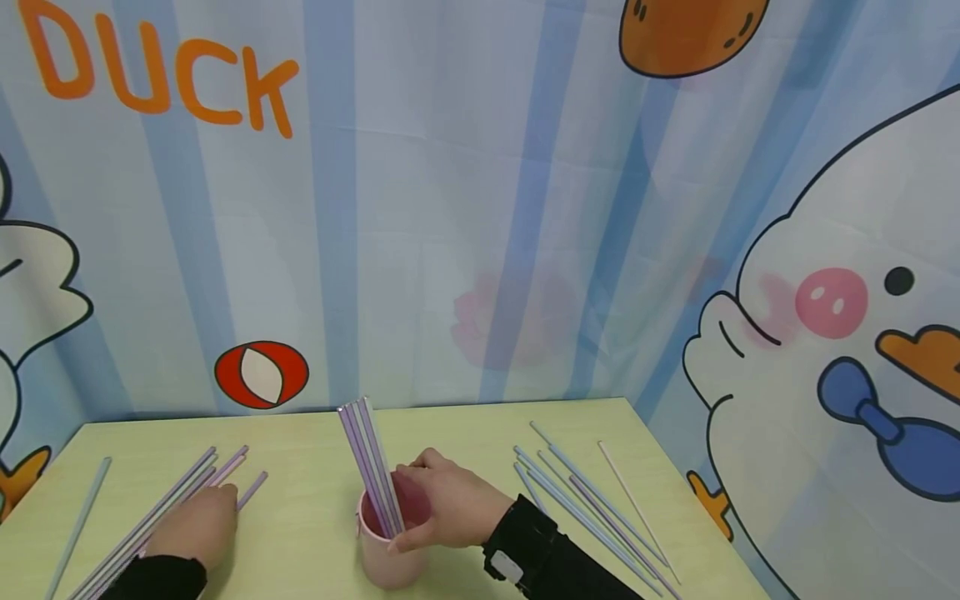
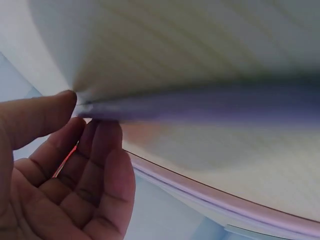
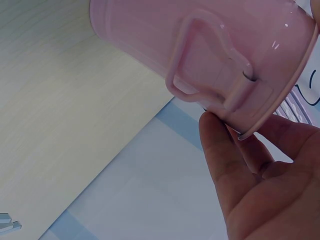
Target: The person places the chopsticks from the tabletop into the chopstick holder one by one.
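Orange "DUCK" (image 1: 152,106) reads plainly on the curtain (image 1: 442,167)

On the table (image 1: 480,442), the right hand (image 1: 453,500), half curled, grips the pink cup (image 1: 393,567) by its rim, sticks (image 1: 375,475) leaning inside; the left hand (image 1: 198,525), nearly closed, pinches a purple stick (image 2: 200,105).

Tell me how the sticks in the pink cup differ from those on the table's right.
The cup sticks stand tilted in the pink cup; the right-side sticks lie on the table. The cup sticks are bunched together; the right-side sticks are spread. The cup sticks look mostly purple; the right-side sticks mostly blue. Both are thin and straight.
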`<state>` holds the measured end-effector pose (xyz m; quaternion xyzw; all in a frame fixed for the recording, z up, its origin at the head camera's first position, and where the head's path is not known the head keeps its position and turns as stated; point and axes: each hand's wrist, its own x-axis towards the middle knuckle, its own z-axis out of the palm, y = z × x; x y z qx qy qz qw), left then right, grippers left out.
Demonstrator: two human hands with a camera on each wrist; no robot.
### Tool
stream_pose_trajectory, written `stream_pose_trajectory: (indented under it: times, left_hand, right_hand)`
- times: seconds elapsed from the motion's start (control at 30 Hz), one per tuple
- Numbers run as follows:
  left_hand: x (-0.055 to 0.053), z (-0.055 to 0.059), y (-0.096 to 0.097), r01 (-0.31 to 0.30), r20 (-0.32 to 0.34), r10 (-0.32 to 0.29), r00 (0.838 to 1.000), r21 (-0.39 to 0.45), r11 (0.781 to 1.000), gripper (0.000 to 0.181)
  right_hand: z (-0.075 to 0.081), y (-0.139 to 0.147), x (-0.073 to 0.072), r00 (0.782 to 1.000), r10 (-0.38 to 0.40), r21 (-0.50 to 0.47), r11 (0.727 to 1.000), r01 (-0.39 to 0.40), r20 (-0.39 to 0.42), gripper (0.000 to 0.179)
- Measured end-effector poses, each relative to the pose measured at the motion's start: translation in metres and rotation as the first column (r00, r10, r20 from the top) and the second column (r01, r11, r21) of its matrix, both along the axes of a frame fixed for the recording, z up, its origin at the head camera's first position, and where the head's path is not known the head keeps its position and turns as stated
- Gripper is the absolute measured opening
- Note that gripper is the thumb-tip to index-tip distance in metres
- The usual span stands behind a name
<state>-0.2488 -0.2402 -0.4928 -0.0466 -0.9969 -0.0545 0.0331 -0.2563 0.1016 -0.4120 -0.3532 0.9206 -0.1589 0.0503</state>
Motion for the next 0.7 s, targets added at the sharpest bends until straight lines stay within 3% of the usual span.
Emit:
stream_pose_trajectory:
  times: [0.27,0.53,0.7]
  left_hand:
    - [0.003,0.001,0.019,0.036,0.044,-0.036,0.998,0.011,0.999,0.004]
    - [0.005,0.007,0.029,-0.006,0.115,-0.008,0.993,0.116,0.993,0.009]
    - [0.003,0.013,0.030,-0.026,0.095,0.010,0.995,0.175,0.984,0.027]
  right_hand:
    - [0.001,0.000,0.000,0.999,-0.022,0.001,1.000,0.022,0.024,0.091]
    - [0.001,-0.001,0.001,1.000,-0.012,-0.003,1.000,0.012,0.015,0.089]
    - [0.002,-0.001,0.001,1.000,-0.012,-0.002,1.000,0.012,0.018,0.089]
